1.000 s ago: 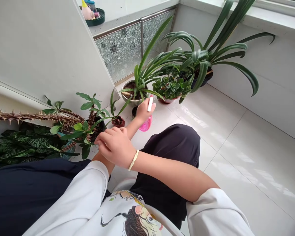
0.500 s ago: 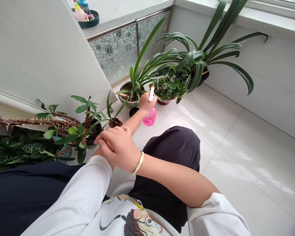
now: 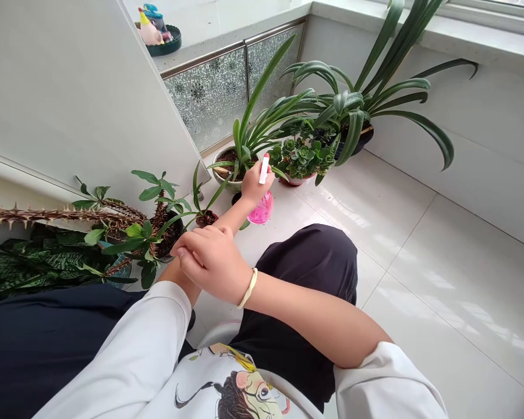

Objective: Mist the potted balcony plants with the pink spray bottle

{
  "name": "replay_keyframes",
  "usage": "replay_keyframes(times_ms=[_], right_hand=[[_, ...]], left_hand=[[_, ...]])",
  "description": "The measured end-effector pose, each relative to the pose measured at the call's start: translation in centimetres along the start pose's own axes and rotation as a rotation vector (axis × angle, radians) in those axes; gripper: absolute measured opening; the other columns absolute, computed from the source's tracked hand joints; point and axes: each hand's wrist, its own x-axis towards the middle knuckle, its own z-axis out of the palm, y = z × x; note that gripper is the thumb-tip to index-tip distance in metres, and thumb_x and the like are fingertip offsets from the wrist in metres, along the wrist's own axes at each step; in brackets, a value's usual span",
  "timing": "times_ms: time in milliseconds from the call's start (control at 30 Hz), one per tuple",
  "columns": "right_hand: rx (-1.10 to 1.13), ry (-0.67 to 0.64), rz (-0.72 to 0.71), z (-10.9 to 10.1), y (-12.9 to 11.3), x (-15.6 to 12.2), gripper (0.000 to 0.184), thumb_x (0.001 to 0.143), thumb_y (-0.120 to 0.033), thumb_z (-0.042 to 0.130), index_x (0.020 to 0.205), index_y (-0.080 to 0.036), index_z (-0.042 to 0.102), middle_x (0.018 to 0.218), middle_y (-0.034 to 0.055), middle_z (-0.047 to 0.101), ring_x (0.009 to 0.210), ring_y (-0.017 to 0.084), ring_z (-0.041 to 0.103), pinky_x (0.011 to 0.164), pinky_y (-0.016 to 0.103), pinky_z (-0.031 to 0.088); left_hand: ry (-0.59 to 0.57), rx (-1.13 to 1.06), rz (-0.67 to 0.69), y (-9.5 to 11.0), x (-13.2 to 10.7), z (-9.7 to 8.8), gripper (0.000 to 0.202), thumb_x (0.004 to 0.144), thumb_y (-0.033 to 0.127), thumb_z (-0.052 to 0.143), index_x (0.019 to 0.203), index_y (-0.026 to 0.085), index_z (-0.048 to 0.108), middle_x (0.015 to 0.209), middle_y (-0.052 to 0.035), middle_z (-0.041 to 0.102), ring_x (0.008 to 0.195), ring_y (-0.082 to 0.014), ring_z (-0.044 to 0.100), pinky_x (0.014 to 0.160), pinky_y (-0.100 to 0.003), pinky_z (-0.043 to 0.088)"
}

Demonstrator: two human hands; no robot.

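My left hand [image 3: 255,185] reaches out over the small pots, closed around what looks like a pink spray bottle [image 3: 261,210]. Its white head with a red tip [image 3: 264,169] sticks up above the fingers, and the clear pink body shows below them. Behind the hand stands a round pot [image 3: 220,156] with a long-leaved plant. My left wrist partly covers a small black pot [image 3: 236,198]. My right hand [image 3: 212,265], with a pale yellow band at the wrist, lies across my left forearm, its fingers curled over it.
A leafy succulent [image 3: 303,156] and a large strap-leaved plant [image 3: 353,110] stand at the back. To the left are a small potted plant [image 3: 206,218] and a thorny-stemmed plant [image 3: 157,215]. A white panel [image 3: 70,87] rises at left; pale tiles [image 3: 441,279] spread right.
My left hand and the bottle have shifted a little left, and the bottle's tilt has changed. The small black pot is more covered. My right hand stays on the forearm.
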Motion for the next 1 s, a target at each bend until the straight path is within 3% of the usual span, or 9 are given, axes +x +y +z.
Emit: replay_keyframes(times_ms=[333, 567, 733, 833, 1000], right_hand=[[-0.045, -0.048, -0.012, 1.0, -0.2, 0.7, 0.023, 0.098, -0.021, 0.04, 0.096, -0.021, 0.063, 0.091, -0.0001, 0.069, 0.091, 0.015, 0.057, 0.082, 0.033, 0.026], [-0.064, -0.095, -0.025, 1.2, -0.6, 1.1, 0.023, 0.1, -0.024, 0.04, 0.096, -0.019, 0.062, 0.092, 0.0003, 0.069, 0.089, 0.015, 0.056, 0.082, 0.033, 0.025], [-0.079, -0.112, -0.043, 1.7, -0.7, 1.5, 0.024, 0.1, -0.026, 0.04, 0.095, -0.019, 0.062, 0.091, 0.0002, 0.069, 0.088, 0.015, 0.055, 0.08, 0.034, 0.024], [-0.095, -0.123, -0.05, 2.1, -0.8, 1.8, 0.023, 0.1, -0.026, 0.041, 0.094, -0.019, 0.062, 0.091, 0.0005, 0.07, 0.088, 0.016, 0.054, 0.078, 0.034, 0.024], [-0.116, -0.122, -0.07, 2.9, -0.5, 2.2, 0.023, 0.1, -0.027, 0.042, 0.094, -0.019, 0.063, 0.091, 0.0, 0.07, 0.087, 0.015, 0.055, 0.076, 0.034, 0.024]], left_hand=[[-0.09, -0.035, 0.037, 0.0, -1.7, 0.3, 0.01, 0.082, 0.014, 0.053, 0.088, 0.02, 0.059, 0.092, -0.0039, 0.07, 0.083, -0.0185, 0.063, 0.077, -0.029, 0.046], [-0.062, 0.167, -0.094, -2.1, -3.5, -0.4, 0.007, 0.081, 0.016, 0.053, 0.08, 0.022, 0.057, 0.076, -0.0008, 0.066, 0.076, -0.0203, 0.062, 0.079, -0.034, 0.044], [-0.131, 0.155, -0.111, -3.3, -4.4, -0.8, 0.008, 0.081, 0.018, 0.053, 0.083, 0.023, 0.059, 0.083, 0.0006, 0.071, 0.082, -0.0203, 0.064, 0.087, -0.035, 0.043], [-0.143, 0.099, -0.059, -3.1, -4.1, -0.5, 0.009, 0.083, 0.021, 0.053, 0.088, 0.023, 0.06, 0.092, 0.0008, 0.073, 0.086, -0.0197, 0.066, 0.09, -0.034, 0.042], [-0.097, 0.195, -0.085, -1.4, -1.5, 0.8, 0.011, 0.084, 0.022, 0.052, 0.088, 0.023, 0.062, 0.084, -0.0013, 0.071, 0.085, -0.0221, 0.065, 0.087, -0.035, 0.042]])
